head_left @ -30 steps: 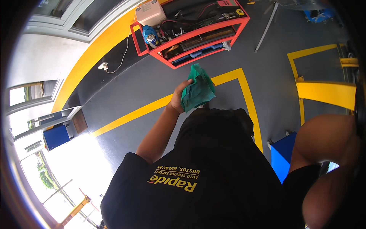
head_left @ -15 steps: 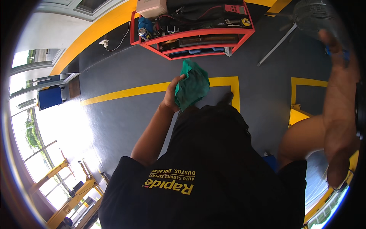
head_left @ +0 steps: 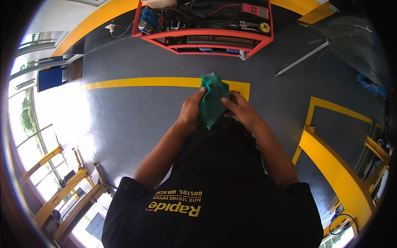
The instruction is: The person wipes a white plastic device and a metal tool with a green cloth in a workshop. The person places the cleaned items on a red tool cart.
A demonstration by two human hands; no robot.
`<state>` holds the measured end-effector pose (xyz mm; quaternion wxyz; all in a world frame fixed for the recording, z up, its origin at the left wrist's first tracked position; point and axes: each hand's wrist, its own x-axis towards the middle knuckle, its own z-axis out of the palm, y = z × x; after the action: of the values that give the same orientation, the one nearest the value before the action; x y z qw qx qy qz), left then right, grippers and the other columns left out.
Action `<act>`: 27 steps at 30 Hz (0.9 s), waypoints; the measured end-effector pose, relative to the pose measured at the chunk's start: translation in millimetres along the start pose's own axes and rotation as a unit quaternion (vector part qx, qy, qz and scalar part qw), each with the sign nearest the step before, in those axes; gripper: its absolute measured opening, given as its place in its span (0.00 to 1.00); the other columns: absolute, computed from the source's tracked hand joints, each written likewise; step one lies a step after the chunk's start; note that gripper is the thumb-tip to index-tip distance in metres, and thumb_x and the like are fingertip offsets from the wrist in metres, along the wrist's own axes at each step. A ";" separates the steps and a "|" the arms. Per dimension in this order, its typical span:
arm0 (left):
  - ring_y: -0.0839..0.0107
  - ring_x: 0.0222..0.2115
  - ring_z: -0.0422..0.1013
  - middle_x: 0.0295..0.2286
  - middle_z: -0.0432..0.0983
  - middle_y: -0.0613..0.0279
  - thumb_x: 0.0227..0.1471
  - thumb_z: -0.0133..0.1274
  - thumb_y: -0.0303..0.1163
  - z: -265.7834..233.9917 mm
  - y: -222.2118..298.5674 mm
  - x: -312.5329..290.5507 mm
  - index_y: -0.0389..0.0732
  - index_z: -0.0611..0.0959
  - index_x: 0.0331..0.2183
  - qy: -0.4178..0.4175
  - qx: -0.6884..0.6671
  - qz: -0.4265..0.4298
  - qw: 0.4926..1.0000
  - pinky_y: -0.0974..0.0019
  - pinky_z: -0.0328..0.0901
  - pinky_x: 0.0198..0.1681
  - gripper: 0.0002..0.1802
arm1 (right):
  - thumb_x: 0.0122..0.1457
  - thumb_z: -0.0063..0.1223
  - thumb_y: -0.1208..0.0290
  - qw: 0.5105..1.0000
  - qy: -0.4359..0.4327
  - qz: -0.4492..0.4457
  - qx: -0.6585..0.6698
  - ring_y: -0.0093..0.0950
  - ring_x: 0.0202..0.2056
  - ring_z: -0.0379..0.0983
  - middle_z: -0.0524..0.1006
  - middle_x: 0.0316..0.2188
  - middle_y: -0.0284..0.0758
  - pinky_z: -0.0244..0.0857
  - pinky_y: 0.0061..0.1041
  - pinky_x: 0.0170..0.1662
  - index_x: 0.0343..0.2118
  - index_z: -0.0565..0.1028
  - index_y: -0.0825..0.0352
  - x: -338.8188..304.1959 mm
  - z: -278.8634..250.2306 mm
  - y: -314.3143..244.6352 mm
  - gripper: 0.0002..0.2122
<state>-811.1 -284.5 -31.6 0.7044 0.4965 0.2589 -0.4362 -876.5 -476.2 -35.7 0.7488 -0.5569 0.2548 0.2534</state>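
A crumpled green cloth (head_left: 214, 99), darkened with stains on its face, is held up in front of my body. My left hand (head_left: 191, 108) grips its left edge, thumb on top and the other fingers behind it. On the cloth's right side, my right hand (head_left: 243, 108) has its thumb on the front and its fingers behind, pinching the edge. The far fingers of both hands are partly hidden by the cloth.
A red tool cart (head_left: 206, 33) ahead carries a spray can (head_left: 144, 26), a red meter (head_left: 255, 10) and cables. A large fan (head_left: 351, 39) stands at the far right. Yellow lift posts (head_left: 335, 161) rise at right, with yellow machinery (head_left: 68, 190) at left.
My right hand has come down from the raised position at the far right and taken hold of the cloth's right side. My left hand keeps its grip; the view has shifted slightly.
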 end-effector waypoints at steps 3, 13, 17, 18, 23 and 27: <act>0.65 0.49 0.73 0.48 0.76 0.50 0.69 0.43 0.51 13.2 9.8 29.7 0.32 0.74 0.57 -0.021 0.072 0.000 0.997 0.62 0.68 0.54 0.32 | 0.62 0.59 0.57 0.999 -0.001 -0.002 -0.055 0.30 0.50 0.73 0.76 0.49 0.38 0.68 0.33 0.53 0.59 0.69 0.70 39.3 -18.9 6.6 0.27; 0.72 0.40 0.75 0.41 0.82 0.65 0.65 0.44 0.43 -95.2 37.0 341.4 0.45 0.80 0.50 0.021 0.235 -0.036 0.971 0.64 0.67 0.45 0.19 | 0.49 0.57 0.72 0.898 0.146 0.005 0.414 0.41 0.55 0.73 0.74 0.53 0.43 0.68 0.44 0.60 0.59 0.67 0.70 45.3 -105.6 18.2 0.31; 0.74 0.36 0.75 0.38 0.81 0.66 0.64 0.48 0.45 -113.4 43.9 476.7 0.47 0.80 0.47 0.043 0.283 0.041 0.957 0.65 0.69 0.38 0.17 | 0.49 0.56 0.72 0.857 0.182 -0.001 0.481 0.45 0.56 0.72 0.73 0.54 0.46 0.68 0.50 0.60 0.60 0.65 0.71 50.9 -96.6 5.2 0.32; 0.74 0.36 0.75 0.37 0.81 0.65 0.64 0.49 0.45 -118.2 41.9 509.5 0.47 0.80 0.46 0.065 0.331 0.090 0.937 0.67 0.68 0.37 0.16 | 0.49 0.55 0.71 0.851 0.181 0.000 0.493 0.45 0.57 0.72 0.73 0.55 0.47 0.68 0.50 0.60 0.61 0.64 0.72 53.3 -87.6 0.1 0.33; 0.75 0.35 0.74 0.37 0.81 0.65 0.64 0.49 0.45 -96.8 54.4 566.5 0.47 0.80 0.46 0.131 0.363 0.178 0.905 0.67 0.68 0.37 0.16 | 0.52 0.55 0.70 0.837 0.166 0.020 0.521 0.44 0.54 0.74 0.73 0.55 0.47 0.71 0.48 0.58 0.61 0.64 0.73 92.1 -71.9 -22.4 0.32; 0.75 0.35 0.74 0.37 0.80 0.65 0.64 0.49 0.45 -86.4 53.4 577.2 0.46 0.79 0.46 0.143 0.330 0.188 0.914 0.68 0.68 0.36 0.16 | 0.54 0.56 0.69 0.840 0.164 0.027 0.516 0.43 0.53 0.75 0.74 0.54 0.45 0.72 0.46 0.57 0.61 0.64 0.72 113.3 -71.8 -29.2 0.30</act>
<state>-478.5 -404.1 -499.1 0.5246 0.7974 0.1005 -0.2807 -780.2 -541.8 -108.2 0.8678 -0.1162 0.4830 0.0106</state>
